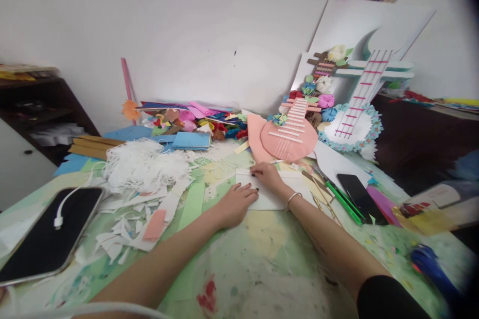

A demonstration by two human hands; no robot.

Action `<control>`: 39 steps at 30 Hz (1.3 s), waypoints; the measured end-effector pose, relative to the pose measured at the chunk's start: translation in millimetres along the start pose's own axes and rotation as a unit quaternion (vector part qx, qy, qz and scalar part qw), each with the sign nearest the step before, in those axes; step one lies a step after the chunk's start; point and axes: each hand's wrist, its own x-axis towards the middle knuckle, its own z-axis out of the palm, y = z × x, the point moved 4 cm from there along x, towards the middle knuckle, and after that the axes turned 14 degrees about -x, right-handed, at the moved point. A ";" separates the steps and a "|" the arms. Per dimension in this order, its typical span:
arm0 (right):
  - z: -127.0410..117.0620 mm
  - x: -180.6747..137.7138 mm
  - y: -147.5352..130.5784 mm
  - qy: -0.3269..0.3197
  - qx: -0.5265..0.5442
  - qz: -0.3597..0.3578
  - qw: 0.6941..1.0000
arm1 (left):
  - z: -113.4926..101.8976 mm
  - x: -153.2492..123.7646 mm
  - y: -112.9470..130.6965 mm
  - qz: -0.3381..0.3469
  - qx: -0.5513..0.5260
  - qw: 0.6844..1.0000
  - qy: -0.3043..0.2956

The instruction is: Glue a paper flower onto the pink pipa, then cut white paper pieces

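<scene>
A white sheet of paper (269, 202) lies on the table in front of me, with a folded strip along its far edge. My left hand (236, 205) rests flat at the paper's left side, fingers stretched out over it. At the far left edge, my right hand (267, 177) has its fingers bent together on the folded strip; the thumb side is partly hidden. Just beyond the paper stands a pink paper instrument (288, 139) with white strips and strings. Gold-handled scissors (325, 204) and a green cutter (344, 204) lie to the right of my right forearm.
White string (138, 164) is heaped at the left above paper scraps (119, 234). A tablet (48, 234) with a cable lies near the left edge. At the right are a black phone (361, 197) and a blue tool (434, 269). A white paper instrument (352, 119) leans behind.
</scene>
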 end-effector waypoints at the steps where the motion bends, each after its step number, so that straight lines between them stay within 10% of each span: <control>1: -0.7 0.6 0.2 0.002 -0.001 0.008 1.000 | 0.3 -0.1 -0.4 0.000 -0.001 1.000 0.000; 18: -89.6 -24.2 -60.4 -0.022 -0.036 -0.018 0.999 | -8.9 -3.4 9.6 0.021 0.032 0.999 0.032; 33: -50.6 -90.9 -71.5 -0.150 0.089 0.017 0.985 | -20.5 -20.2 -15.0 -0.025 -0.205 0.978 0.039; 39: -41.8 -96.6 -74.6 -0.177 0.073 0.021 0.981 | -30.5 -19.2 -29.1 -0.053 -0.175 0.968 0.169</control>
